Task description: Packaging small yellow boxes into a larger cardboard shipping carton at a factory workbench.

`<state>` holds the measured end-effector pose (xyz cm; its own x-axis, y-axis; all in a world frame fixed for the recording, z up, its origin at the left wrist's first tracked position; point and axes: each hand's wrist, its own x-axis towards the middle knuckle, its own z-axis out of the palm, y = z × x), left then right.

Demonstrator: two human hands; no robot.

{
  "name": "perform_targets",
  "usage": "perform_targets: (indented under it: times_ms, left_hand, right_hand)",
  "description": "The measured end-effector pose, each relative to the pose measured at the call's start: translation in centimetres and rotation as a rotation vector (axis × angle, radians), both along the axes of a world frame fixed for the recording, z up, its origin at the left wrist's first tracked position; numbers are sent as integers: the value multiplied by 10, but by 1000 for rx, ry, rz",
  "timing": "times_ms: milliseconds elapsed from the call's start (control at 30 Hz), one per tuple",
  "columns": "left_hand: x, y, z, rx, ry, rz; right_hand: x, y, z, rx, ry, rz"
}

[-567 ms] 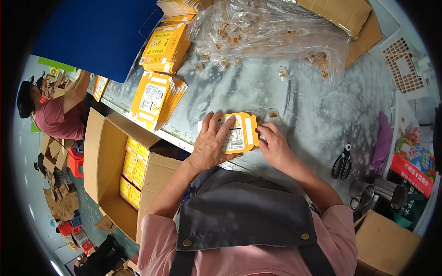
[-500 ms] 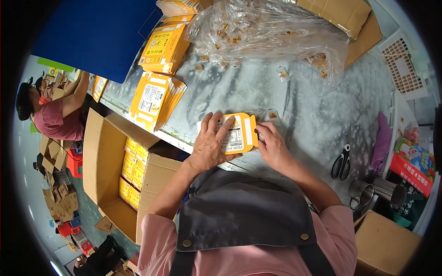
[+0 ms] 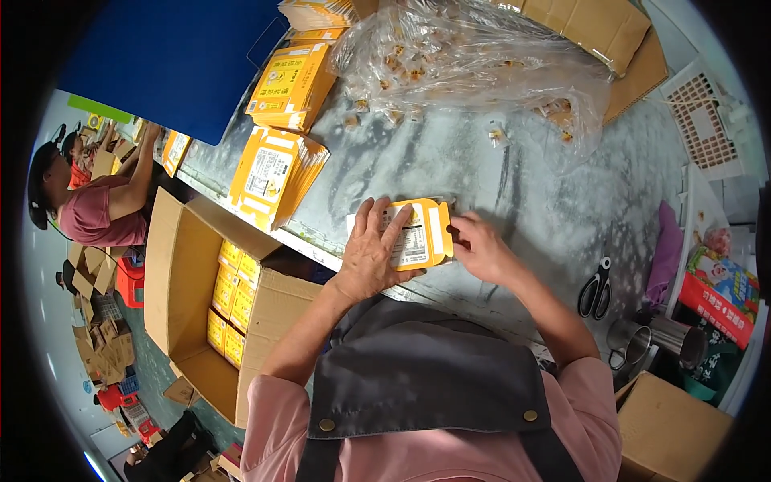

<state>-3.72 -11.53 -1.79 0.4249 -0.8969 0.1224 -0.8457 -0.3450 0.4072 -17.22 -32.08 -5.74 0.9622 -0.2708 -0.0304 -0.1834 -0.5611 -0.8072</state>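
- One yellow folding box [image 3: 414,247] lies right of the shipping carton [image 3: 271,309].
- Left hand [image 3: 373,251] clamps across it; right hand [image 3: 480,247] meets the end flap [image 3: 441,229], pinch unclear.
- Best press lightly to avoid crushing, and ease the flap squarely.

the left hand [image 3: 369,257] holds a yellow carton [image 3: 414,245] above the bench [image 3: 554,217], right hand [image 3: 486,251] fingers at its end flap; scissors [image 3: 596,293] lie to the right, flat carton stacks [image 3: 271,170] to the left.
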Motion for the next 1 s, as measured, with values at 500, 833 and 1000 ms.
perform_targets:
  times_ms: [500, 833, 1000]
  left_hand:
    - [0, 0, 0, -4, -19, 46]
    - [-1, -1, -2, -115, 2, 129]
    - [-10, -38, -10, -264, -15, 398]
  right_hand:
    - [22, -13, -18, 875, 111, -123]
    - [33, 10, 17, 725, 1, -296]
    - [18, 57, 8, 590, -270, -357]
